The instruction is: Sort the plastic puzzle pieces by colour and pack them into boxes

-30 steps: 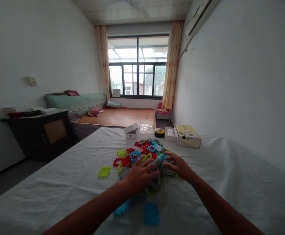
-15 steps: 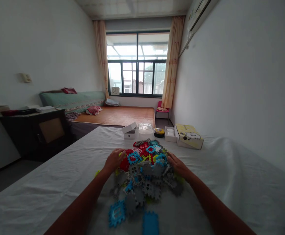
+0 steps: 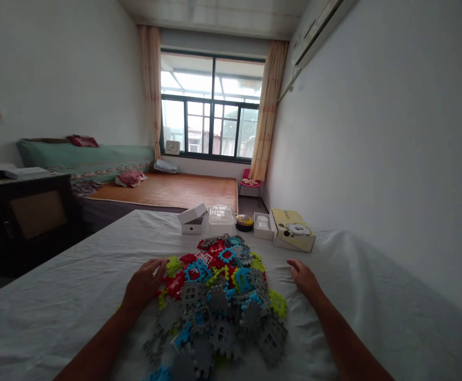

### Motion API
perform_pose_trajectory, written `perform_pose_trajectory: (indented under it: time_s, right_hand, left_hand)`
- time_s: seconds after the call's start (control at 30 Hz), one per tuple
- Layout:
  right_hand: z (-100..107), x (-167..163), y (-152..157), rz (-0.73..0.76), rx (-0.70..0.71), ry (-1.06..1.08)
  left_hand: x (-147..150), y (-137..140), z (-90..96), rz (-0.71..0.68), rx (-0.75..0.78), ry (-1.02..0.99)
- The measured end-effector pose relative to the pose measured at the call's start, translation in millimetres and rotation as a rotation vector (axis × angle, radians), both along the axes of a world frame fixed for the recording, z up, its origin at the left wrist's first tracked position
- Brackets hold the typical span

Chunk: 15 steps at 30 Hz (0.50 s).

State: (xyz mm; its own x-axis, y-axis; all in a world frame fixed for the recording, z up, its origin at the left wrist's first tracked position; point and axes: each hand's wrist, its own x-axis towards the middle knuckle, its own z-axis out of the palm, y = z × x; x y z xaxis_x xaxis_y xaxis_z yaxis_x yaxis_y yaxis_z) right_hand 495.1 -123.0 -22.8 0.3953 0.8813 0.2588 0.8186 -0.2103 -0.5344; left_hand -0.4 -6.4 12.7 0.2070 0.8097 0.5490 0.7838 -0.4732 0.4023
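A heap of interlocking plastic building pieces (image 3: 219,296) in grey, blue, red and lime lies in front of me. My left hand (image 3: 146,280) is at the heap's left side, fingers stretched out by a lime piece (image 3: 173,265); whether they touch it I cannot tell. It grips nothing. My right hand (image 3: 304,278) is off to the right, apart from the heap, with fingers extended and nothing held. Between it and the heap's main part lies another lime piece (image 3: 277,303). Grey window-like pieces (image 3: 273,338) spread toward me at the front.
On the white cloth (image 3: 96,296), behind the heap, a white box with a tilted lid (image 3: 193,222), a clear container (image 3: 221,218), a round black-and-yellow tin (image 3: 244,223), a small white box (image 3: 262,226) and a yellow cartoon box (image 3: 293,231) stand in a row.
My right hand has moved right, away from the heap. My left hand remains by its left side. The view has shifted, so the room appears further left, and the heap looks more spread out.
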Motion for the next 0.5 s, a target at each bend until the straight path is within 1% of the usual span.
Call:
perform_pose_trajectory:
  time_s: [0.13, 0.2, 0.33, 0.43, 0.5]
  right_hand:
    - [16.8, 27.5, 22.4, -0.066, -0.048, -0.086]
    - [20.5, 41.6, 33.1, -0.099, -0.077, -0.118]
    - [14.8, 59.9, 48.0, -0.153, -0.135, -0.147]
    - [10.6, 65.0, 54.1, -0.193, -0.173, -0.152]
    - [12.2, 65.4, 55.8, -0.206, -0.194, -0.148]
  left_hand:
    - [1.1, -3.6, 0.8, -0.017, 0.002, -0.022]
    - [0.1, -3.1, -0.2, -0.021, -0.011, -0.03]
    - [-1.8, 0.6, -4.6, -0.021, -0.035, -0.034]
    - [-1.6, 3.3, -6.5, -0.027, -0.036, -0.031]
    - [-0.8, 4.3, -6.4, -0.029, -0.04, -0.026]
